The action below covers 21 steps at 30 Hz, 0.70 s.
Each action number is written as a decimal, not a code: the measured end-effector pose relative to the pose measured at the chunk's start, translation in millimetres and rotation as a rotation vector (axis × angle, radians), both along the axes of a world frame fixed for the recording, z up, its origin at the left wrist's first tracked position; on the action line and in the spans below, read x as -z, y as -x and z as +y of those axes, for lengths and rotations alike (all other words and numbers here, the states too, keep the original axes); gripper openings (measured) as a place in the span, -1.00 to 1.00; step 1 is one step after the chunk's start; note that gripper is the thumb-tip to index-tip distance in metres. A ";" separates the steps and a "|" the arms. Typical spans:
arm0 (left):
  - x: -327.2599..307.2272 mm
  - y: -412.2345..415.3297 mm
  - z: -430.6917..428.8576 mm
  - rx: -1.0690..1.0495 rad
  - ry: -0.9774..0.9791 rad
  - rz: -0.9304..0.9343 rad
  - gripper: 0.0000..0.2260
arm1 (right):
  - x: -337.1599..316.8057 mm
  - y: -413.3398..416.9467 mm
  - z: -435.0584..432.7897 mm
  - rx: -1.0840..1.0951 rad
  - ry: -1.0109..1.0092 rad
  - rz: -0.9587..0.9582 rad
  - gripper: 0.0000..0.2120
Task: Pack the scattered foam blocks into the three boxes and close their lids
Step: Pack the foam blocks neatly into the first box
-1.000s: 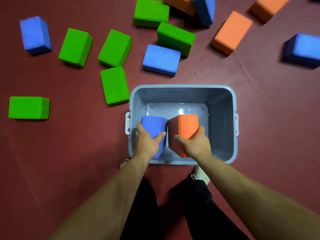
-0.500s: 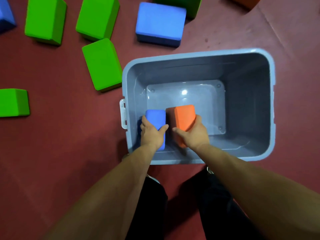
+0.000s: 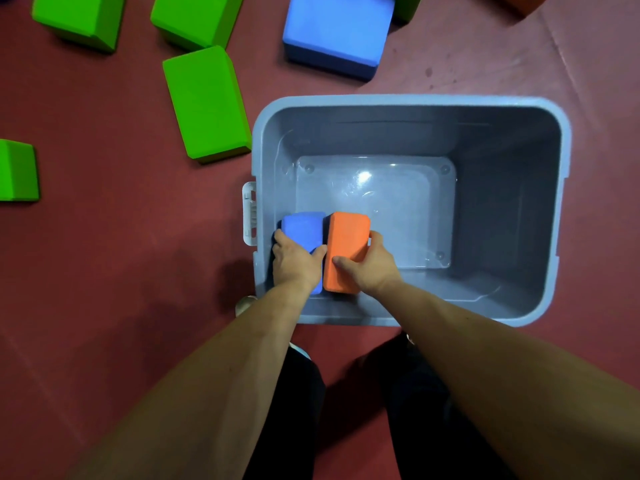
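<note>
I have both hands down in the grey box (image 3: 415, 100), at its near-left corner. My left hand (image 3: 296, 263) is curled round the blue block (image 3: 303, 228), and my right hand (image 3: 369, 268) grips the orange block (image 3: 346, 244), thumb on top and fingers round its right side. The two blocks stand on edge side by side, touching or nearly so, with their long axes running away from me, parallel to the box's left wall. The blue one is nearer that wall. I cannot tell whether they rest on the bottom yet. Once I let go, the nearest loose piece is the green block (image 3: 206, 102), just beside the box's far-left corner — up and left of my left hand, the nearer one — its long axis also pointing roughly away from me
</note>
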<state>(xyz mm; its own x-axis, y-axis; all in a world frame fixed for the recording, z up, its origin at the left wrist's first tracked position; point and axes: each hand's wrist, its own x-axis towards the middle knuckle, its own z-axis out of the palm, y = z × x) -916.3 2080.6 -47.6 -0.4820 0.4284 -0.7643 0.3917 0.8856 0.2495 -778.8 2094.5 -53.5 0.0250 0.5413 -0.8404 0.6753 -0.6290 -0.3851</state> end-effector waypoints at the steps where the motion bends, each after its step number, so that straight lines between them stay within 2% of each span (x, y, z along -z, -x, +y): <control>1: -1.3 0.5 0.1 0.006 0.006 0.008 -0.17 | -0.1 1.0 1.7 -0.009 0.017 -0.001 -0.24; 6: -11.5 3.2 3.2 0.091 0.012 0.046 -0.25 | -4.6 1.5 10.2 -0.024 0.093 -0.019 -0.22; 11: -27.6 9.7 8.2 0.149 0.007 0.052 -0.30 | -14.9 -2.6 16.3 -0.096 0.084 -0.010 -0.14; 16: -50.6 19.2 16.9 0.171 -0.023 0.049 -0.36 | -42.5 -4.1 42.8 -0.113 0.038 0.023 -0.06; 21: -92.4 38.8 51.7 0.138 -0.129 0.054 -0.38 | -91.9 6.0 101.8 -0.133 -0.080 0.090 -0.11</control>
<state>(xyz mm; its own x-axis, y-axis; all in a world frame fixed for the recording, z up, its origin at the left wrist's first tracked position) -955.1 2132.4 44.7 -0.4507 0.5861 -0.6734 0.5227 0.7847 0.3331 -784.8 2196.4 38.4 -0.1247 0.5999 -0.7903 0.7112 -0.5013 -0.4928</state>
